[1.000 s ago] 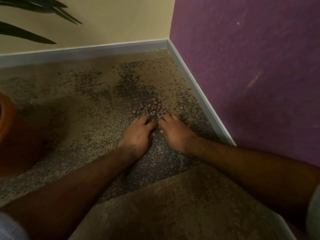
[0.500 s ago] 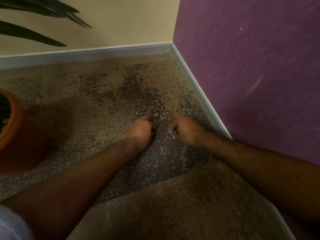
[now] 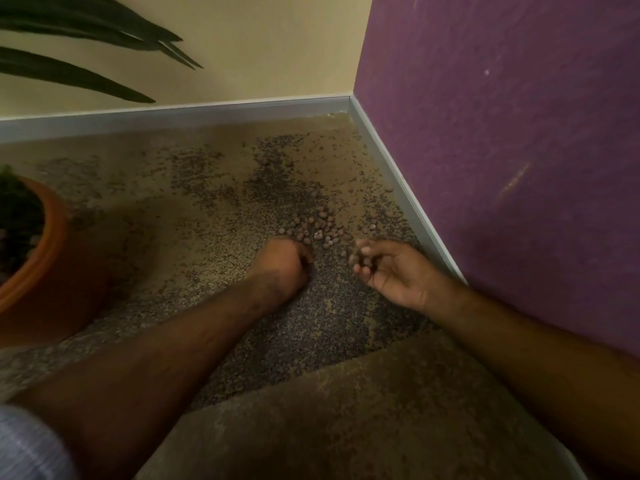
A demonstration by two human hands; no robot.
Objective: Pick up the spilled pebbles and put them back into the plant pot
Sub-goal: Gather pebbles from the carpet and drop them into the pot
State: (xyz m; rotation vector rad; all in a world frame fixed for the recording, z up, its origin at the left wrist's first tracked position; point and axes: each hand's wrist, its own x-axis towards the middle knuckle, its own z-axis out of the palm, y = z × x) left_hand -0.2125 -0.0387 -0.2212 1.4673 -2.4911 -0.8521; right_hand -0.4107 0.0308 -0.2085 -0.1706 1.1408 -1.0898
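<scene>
Pebbles in small brown cluster on carpet, near room corner, just beyond both hands. One stray pebble right of cluster, nearer baseboard. Pot orange, at left edge, well apart from cluster, cut off by frame; dark soil and bits of green inside, barely readable.

Carpet speckled tan and dark purple-grey, patchy; lighter tan patch in foreground. Hard to separate small pebbles from dark carpet flecks farther back. Grey baseboard along both walls. Back wall cream, right wall purple with pale scuff marks. Dark pointed leaves top left, stems out of frame.

Left hand curled into fist, knuckles down on carpet, touching near edge of cluster; contents hidden, cannot tell if pebbles inside. Right hand turned palm up, fingers loosely cupped, a few pebbles resting on fingertips; raised or resting on carpet, cannot tell. Both forearms bare; striped sleeve at bottom left corner, blurred. Lighting dim, lower frame in shadow.
</scene>
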